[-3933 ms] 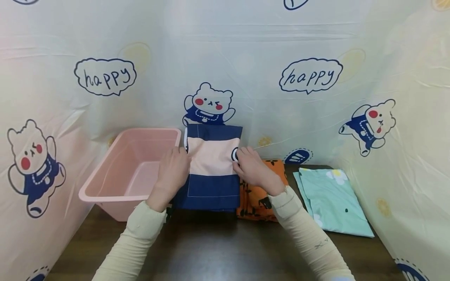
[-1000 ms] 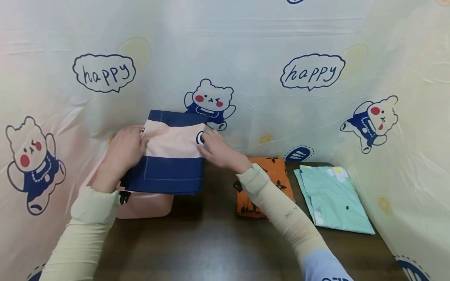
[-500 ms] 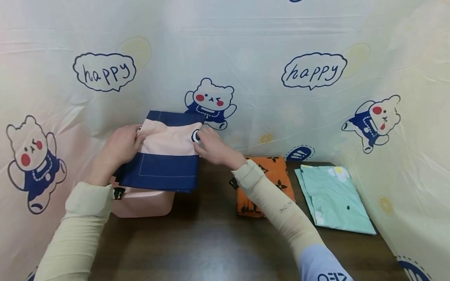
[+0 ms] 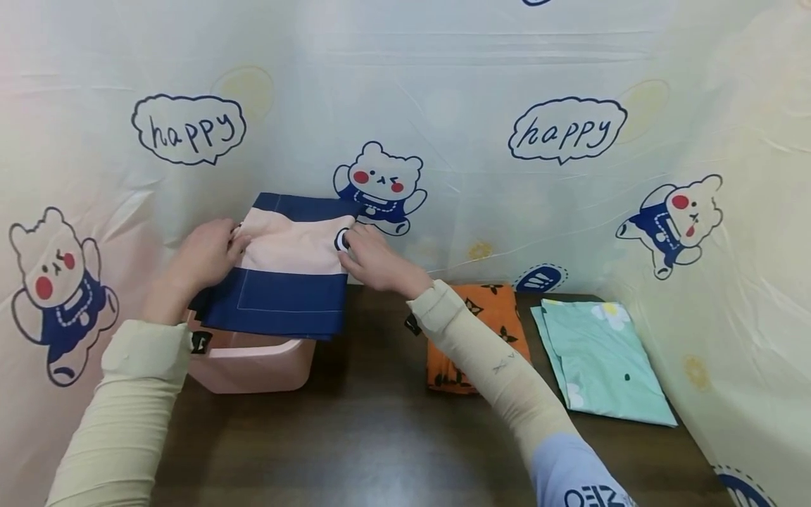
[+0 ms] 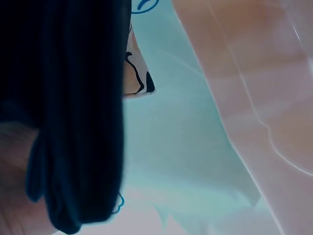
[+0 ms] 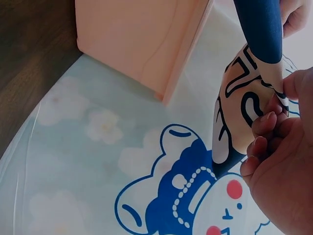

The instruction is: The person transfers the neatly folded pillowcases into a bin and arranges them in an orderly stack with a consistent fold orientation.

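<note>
A folded navy and pale pink cloth [image 4: 291, 243] hangs over the pink plastic tub [image 4: 253, 370], hiding most of the tub's opening. My left hand [image 4: 203, 260] holds the cloth's left edge, thumb on the front. At the right edge, beside a dark ring print, my right hand [image 4: 376, 260] pinches the fabric. In the right wrist view, curled fingers [image 6: 264, 127] and thumb grip the cloth [image 6: 239, 103], whose far side has black lettering. Dark folds of the cloth [image 5: 88, 98] fill the left of the left wrist view, covering much of the left hand [image 5: 19, 186].
Behind my right forearm, an orange folded cloth [image 4: 500, 310] with black flower prints lies on the dark wooden table [image 4: 380, 429]. Farther right is a mint green folded cloth [image 4: 602, 366] with daisies. A printed curtain [image 4: 443, 84] with bears encloses the back and sides.
Both hands have carried the navy and pink cloth left, from beside the orange cloth to over the tub. Over the last second it drifts slightly farther left and up. The grips stay the same.
</note>
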Tool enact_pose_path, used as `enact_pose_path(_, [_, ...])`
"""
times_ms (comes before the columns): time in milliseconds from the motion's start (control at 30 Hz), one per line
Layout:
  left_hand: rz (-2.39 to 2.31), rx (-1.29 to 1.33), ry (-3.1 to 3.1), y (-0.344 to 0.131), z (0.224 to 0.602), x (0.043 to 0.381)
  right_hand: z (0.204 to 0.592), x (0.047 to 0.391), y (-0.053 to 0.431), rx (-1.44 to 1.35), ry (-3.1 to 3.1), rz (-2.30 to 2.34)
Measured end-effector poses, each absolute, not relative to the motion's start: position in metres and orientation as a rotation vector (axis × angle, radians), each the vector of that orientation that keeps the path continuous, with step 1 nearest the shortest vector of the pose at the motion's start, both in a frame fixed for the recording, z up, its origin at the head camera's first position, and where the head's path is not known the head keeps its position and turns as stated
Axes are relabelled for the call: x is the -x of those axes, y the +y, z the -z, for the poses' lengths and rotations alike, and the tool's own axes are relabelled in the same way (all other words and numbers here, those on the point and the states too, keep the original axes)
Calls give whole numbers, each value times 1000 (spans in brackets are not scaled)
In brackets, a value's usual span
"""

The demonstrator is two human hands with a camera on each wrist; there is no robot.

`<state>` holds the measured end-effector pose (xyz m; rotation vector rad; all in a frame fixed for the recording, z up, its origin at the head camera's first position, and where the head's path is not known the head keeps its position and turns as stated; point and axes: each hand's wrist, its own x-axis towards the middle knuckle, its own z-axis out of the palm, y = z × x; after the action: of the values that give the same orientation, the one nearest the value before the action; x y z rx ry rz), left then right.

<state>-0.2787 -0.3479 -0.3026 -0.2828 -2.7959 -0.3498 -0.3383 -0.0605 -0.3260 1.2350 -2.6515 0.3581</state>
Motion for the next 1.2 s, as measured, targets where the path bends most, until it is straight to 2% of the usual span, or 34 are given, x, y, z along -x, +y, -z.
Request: enact_pose_path(1200, [420, 227, -2820, -392, 306, 285, 342, 352, -106, -1272, -2729, -348])
